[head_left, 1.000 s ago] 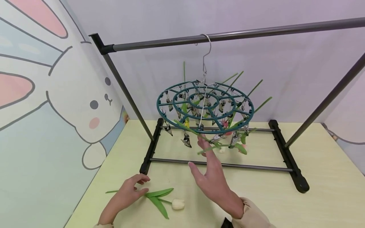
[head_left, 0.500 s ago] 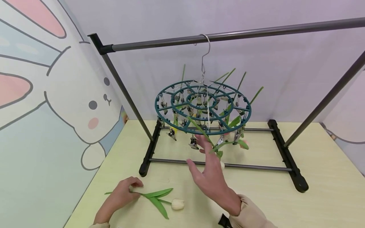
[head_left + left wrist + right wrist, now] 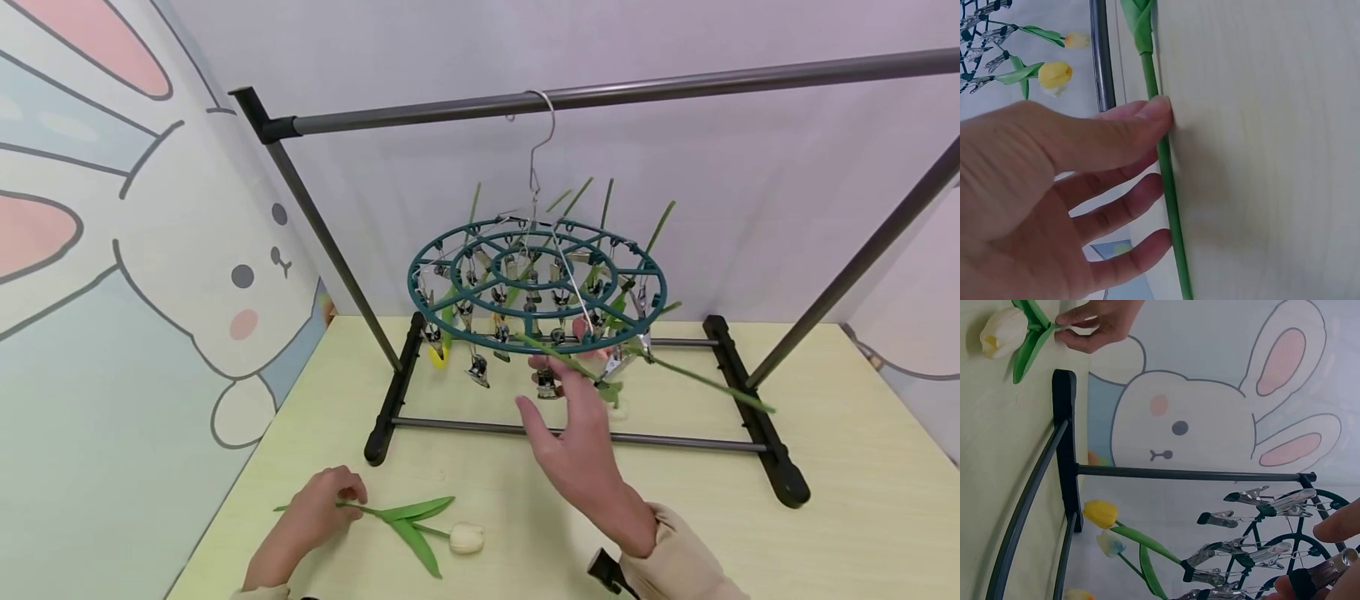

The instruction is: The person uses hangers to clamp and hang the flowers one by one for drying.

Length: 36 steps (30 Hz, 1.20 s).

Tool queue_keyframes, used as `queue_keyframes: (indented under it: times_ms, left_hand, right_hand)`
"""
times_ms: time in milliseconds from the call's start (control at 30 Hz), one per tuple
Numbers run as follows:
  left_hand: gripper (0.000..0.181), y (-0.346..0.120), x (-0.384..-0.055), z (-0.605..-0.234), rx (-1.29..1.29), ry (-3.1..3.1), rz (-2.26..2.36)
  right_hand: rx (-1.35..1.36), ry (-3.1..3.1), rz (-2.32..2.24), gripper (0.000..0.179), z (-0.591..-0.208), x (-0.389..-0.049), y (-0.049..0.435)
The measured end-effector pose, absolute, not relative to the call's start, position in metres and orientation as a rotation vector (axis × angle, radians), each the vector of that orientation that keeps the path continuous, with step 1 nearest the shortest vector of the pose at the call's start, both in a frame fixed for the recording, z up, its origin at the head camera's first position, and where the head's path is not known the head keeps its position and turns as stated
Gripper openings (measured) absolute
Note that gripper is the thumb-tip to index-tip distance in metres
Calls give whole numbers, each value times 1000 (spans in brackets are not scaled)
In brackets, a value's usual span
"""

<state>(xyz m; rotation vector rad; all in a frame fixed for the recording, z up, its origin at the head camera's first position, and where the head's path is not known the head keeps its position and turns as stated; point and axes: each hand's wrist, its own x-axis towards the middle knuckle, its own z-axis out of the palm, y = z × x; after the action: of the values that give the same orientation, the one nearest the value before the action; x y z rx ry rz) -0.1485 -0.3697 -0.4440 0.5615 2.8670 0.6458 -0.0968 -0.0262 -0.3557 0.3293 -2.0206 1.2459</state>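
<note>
In the head view, my left hand (image 3: pixel 318 504) is low at the left over the table, at the stem of a white tulip (image 3: pixel 467 538) with green leaves. The left wrist view shows thumb and forefinger pinching that green stem (image 3: pixel 1172 206), the other fingertips lying along it. My right hand (image 3: pixel 581 442) reaches up to the front of a round green clip hanger (image 3: pixel 663 287). Its fingers are at a metal clip (image 3: pixel 546 385) that dangles from the rim, and the thumb stands apart from it. That clip (image 3: pixel 1325 572) also shows between thumb and fingers in the right wrist view.
The hanger hooks over the dark bar (image 3: pixel 420 112) of a rack whose black feet (image 3: pixel 761 425) stand on the pale table. Several tulips, one yellow (image 3: pixel 1100 514), hang from its clips with stems poking out. A rabbit mural (image 3: pixel 210 267) covers the left wall.
The hanger has turned, its clips and stems shifting round. My right hand has moved slightly right. My left hand has shifted a little left and down and now pinches the tulip stem.
</note>
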Motion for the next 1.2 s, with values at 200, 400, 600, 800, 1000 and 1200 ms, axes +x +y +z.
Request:
queue_keyframes:
  times_ms: [200,400,600,800,1000,1200]
  left_hand:
    - [26,-373,-150,-448,561,2876,649]
    - [26,-373,-152,-449,572,2863,648]
    - [23,-375,-152,-447,689,2844,711]
    - [21,-375,-153,-446,849,2818,823]
    - [21,-371,-152,-442,913,2889,860]
    - [26,-366,-148,-438,940,2959,912]
  right_hand:
    - [357,-1947,1277,29,-350,-98,-16]
    - [351,-1930,1259,31,-347,-93,-7]
    - [318,-1966,1264,35,-347,-88,0]
    - [349,-1948,1250,34,-345,-87,6]
    - [306,-1994,1246,27,-343,-87,12]
    - [364,-1996,1242,21,-343,-91,12]
